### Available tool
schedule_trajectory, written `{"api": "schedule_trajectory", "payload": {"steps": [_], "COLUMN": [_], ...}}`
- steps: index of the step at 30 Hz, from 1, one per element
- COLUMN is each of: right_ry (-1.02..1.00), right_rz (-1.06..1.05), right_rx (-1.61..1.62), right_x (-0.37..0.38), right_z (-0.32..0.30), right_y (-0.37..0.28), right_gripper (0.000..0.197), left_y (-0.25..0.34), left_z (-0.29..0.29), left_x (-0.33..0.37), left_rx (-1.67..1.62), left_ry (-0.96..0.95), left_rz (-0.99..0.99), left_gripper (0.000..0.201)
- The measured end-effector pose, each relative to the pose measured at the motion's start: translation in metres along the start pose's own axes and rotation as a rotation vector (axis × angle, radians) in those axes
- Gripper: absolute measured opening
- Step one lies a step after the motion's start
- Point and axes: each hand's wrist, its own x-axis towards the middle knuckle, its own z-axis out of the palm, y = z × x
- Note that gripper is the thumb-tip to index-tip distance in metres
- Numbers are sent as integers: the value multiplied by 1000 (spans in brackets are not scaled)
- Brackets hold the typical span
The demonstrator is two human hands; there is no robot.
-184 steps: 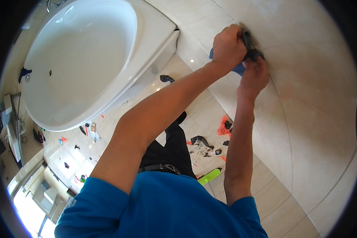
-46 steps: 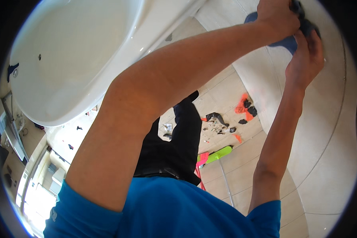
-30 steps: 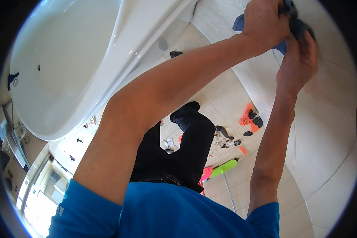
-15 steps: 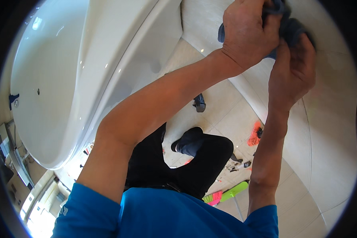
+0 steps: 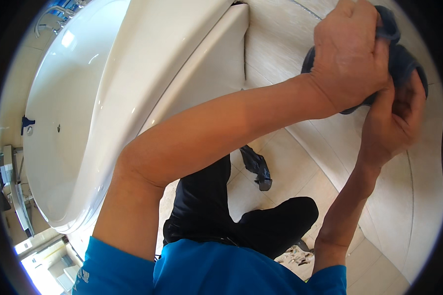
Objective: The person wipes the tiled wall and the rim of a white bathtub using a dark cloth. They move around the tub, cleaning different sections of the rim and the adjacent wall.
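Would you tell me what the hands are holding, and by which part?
Both hands, left hand and right hand, grip a bunched dark blue cloth against the tiled wall.

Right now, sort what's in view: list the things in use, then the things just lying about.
In use:
- left hand
- right hand
- dark blue cloth, gripped by both hands
- beige tiled wall behind the cloth

Lying about:
- white bathtub
- dark rag on the floor
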Motion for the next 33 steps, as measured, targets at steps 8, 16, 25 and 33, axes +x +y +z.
{"api": "schedule_trajectory", "payload": {"steps": [8,16,25,33], "right_ry": [55,63,6,-98], "right_rz": [87,114,84,-131], "right_rx": [118,12,83,91], "right_x": [-5,-4,23,66], "right_z": [11,8,18,61], "right_y": [-5,-1,-32,-41], "right_gripper": [33,30,29,33], "left_y": [10,9,6,-9], "left_z": [2,-18,-23,-60], "left_x": [-3,8,33,90], "left_rx": [187,98,41,134], "left_ry": [12,-159,-31,-64], "left_rz": [-129,-146,-50,2], "left_gripper": [14,12,9,17]}}
